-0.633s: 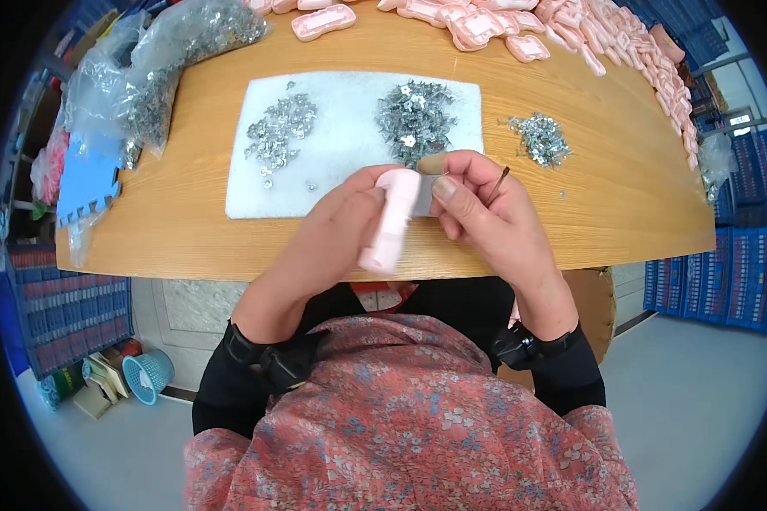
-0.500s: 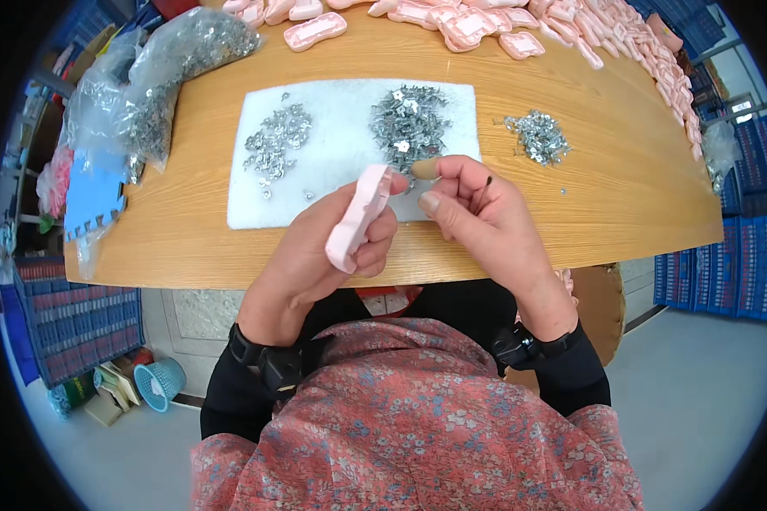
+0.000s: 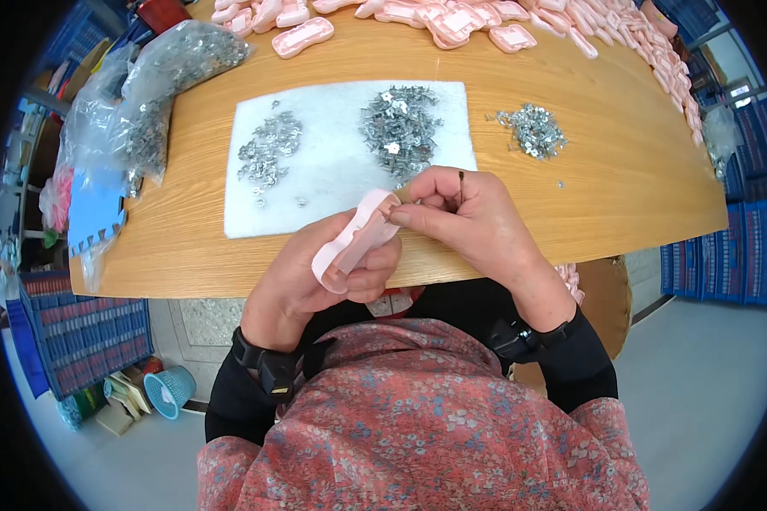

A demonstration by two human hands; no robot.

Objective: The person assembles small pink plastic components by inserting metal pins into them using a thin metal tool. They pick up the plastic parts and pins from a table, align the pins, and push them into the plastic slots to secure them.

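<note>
My left hand [image 3: 302, 264] grips a pale pink plastic shell [image 3: 343, 253], tilted with its hollow, ribbed inside turned to the right. My right hand [image 3: 477, 221] is closed, its thumb and index finger pinched at the shell's upper end. Anything between those fingertips is hidden. A thin dark-tipped piece [image 3: 461, 180] sticks up among the fingers of that hand. Beyond my hands lies a white padded mat [image 3: 328, 170]. On it are a loose heap of small metal pieces [image 3: 270, 146] at the left and a denser heap of metal pieces [image 3: 399, 128] at the right.
Another small heap of metal parts [image 3: 533, 130] sits on the wooden table [image 3: 605, 187] to the right. Many pink shells [image 3: 456, 24] line the far edge. Clear bags of metal parts [image 3: 158, 102] and a blue foam mat [image 3: 94, 209] occupy the left side.
My right hand has moved left, bringing its fingertips to the shell's upper end. My left hand has turned the shell, showing more of its hollow inside.
</note>
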